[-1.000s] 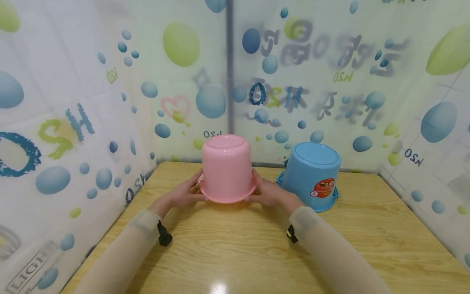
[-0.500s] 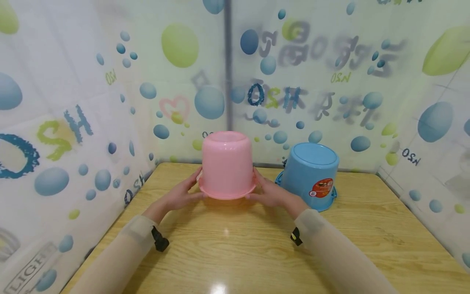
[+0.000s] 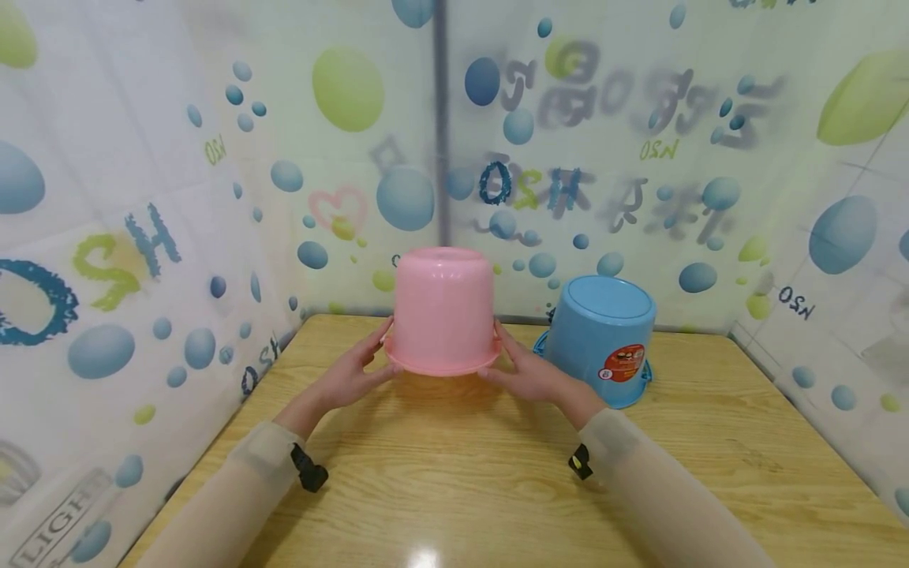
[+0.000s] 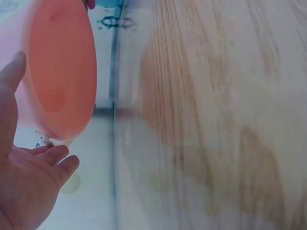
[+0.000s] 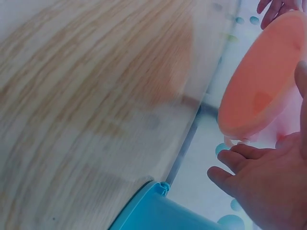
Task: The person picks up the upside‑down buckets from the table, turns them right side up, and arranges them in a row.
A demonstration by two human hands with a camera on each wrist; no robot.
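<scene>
Since the prev. frame the pink bucket (image 3: 443, 312) has gone up a bit, both hands w/ it; the blue bucket (image 3: 600, 335) hasn't shifted. L hand (image 3: 348, 379) is clamped on the pink bucket's L side, thumb low at the rim (image 3: 443, 370), fingers higher, a wide gap btwn; its outer fingers splay loose in the L wrist view. R hand (image 3: 534, 376) grips the R side the same way. Pink bucket is base up, approx. mid-scene L to R, toward the far edge, mouth raised off the desk (image 3: 454, 473). Wrist cams catch pt. of its inside, incl. a darker patch I can't identify. Blue bucket is base up on the desk, far R, near the R hand, red label (image 3: 623, 364) facing near; inside hidden, & the R wrist view cuts it off. White handle (image 4: 56, 142) by the L hand's fingers: mostly hidden.
</scene>
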